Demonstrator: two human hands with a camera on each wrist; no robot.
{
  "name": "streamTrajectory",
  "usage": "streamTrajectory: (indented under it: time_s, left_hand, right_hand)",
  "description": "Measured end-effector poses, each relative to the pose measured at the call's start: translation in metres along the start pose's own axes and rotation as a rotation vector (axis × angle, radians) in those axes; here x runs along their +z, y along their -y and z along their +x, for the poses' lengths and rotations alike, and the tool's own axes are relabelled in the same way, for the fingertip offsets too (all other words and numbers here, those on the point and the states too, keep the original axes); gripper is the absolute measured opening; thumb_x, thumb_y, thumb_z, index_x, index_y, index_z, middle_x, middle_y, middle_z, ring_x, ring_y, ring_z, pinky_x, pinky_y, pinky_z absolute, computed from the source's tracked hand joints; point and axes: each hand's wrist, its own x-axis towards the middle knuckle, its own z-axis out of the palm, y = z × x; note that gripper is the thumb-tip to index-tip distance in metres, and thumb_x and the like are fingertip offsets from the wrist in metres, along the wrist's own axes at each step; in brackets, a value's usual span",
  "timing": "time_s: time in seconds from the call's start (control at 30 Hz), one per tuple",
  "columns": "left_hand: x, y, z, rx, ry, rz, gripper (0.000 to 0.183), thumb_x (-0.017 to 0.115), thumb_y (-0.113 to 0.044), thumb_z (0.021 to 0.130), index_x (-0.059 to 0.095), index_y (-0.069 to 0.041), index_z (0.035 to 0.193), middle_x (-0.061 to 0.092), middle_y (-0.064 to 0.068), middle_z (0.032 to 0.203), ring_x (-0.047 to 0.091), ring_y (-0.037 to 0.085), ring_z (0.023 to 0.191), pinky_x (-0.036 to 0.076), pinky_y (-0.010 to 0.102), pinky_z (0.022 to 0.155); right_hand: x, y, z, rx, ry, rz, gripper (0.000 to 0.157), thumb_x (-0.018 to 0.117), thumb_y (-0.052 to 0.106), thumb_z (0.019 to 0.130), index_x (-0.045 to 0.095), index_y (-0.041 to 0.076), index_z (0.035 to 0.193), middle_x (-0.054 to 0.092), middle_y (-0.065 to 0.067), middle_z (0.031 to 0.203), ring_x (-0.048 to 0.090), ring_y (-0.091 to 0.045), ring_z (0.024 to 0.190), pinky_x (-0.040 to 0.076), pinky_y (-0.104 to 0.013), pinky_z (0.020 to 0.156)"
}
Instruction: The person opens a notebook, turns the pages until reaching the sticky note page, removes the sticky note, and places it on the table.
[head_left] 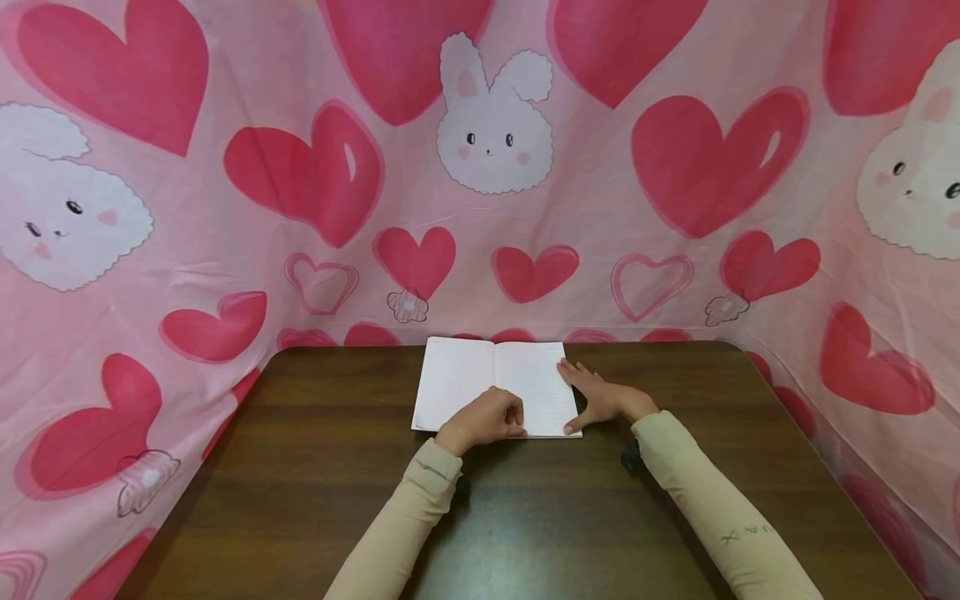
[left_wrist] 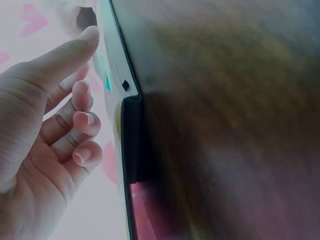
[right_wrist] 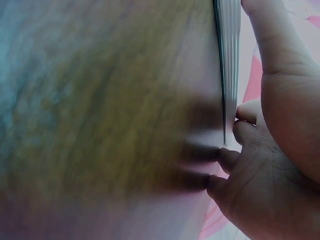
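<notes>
An open notebook with white lined pages lies at the far side of the brown table. Over the lower part of its right page is my left hand, fingers loosely curled; the left wrist view shows the thumb stretched toward the notebook's near edge and no page visibly pinched. My right hand spreads at the right edge, thumb by the near right corner and fingertips along the side. From the right wrist, the page stack and some fingertips reaching the table show.
The dark wooden table stretches toward me. A pink cloth with hearts and rabbits hangs behind the far edge and along both sides. In the left wrist view, the notebook's dark cover meets the table.
</notes>
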Motion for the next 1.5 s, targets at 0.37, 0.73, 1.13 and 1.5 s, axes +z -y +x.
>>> streamTrajectory:
  time_s: [0.37, 0.73, 1.13, 1.5]
  left_hand:
    - [-0.001, -0.007, 0.002, 0.001, 0.018, 0.088, 0.018, 0.077, -0.012, 0.089, 0.068, -0.014, 0.073, 0.055, -0.009, 0.065, 0.049, 0.004, 0.063, 0.041, 0.018, 0.061]
    - [-0.004, -0.010, -0.002, 0.000, 0.003, 0.199, 0.017, 0.074, -0.010, 0.087, 0.068, -0.014, 0.072, 0.050, -0.009, 0.063, 0.046, 0.006, 0.063, 0.037, 0.017, 0.060]
    - [-0.009, 0.000, -0.016, -0.019, -0.053, 0.117, 0.013, 0.075, -0.008, 0.086, 0.069, -0.012, 0.075, 0.053, -0.008, 0.067, 0.048, 0.005, 0.065, 0.041, 0.018, 0.061]
    - [-0.012, -0.002, -0.025, 0.033, -0.190, 0.197, 0.015, 0.069, -0.010, 0.083, 0.062, -0.013, 0.071, 0.050, -0.008, 0.064, 0.046, 0.008, 0.061, 0.039, 0.019, 0.058]
  right_hand:
    - [0.000, 0.000, -0.002, -0.025, -0.008, 0.008, 0.125, 0.086, 0.043, 0.080, 0.004, -0.007, 0.160, -0.003, -0.028, 0.168, -0.004, -0.053, 0.152, 0.004, -0.072, 0.117]
    - [0.000, -0.003, -0.002, -0.030, -0.029, 0.039, 0.122, 0.087, 0.041, 0.080, 0.007, -0.004, 0.161, -0.002, -0.024, 0.169, -0.003, -0.049, 0.154, 0.006, -0.068, 0.120]
    - [-0.002, -0.006, -0.007, -0.066, -0.058, 0.063, 0.124, 0.091, 0.033, 0.076, 0.009, -0.011, 0.158, -0.001, -0.031, 0.167, 0.001, -0.050, 0.153, 0.012, -0.065, 0.120]
    - [-0.002, -0.001, -0.006, -0.066, -0.060, 0.055, 0.118, 0.088, 0.034, 0.080, 0.011, -0.008, 0.159, 0.000, -0.029, 0.167, 0.001, -0.053, 0.152, 0.009, -0.069, 0.118]
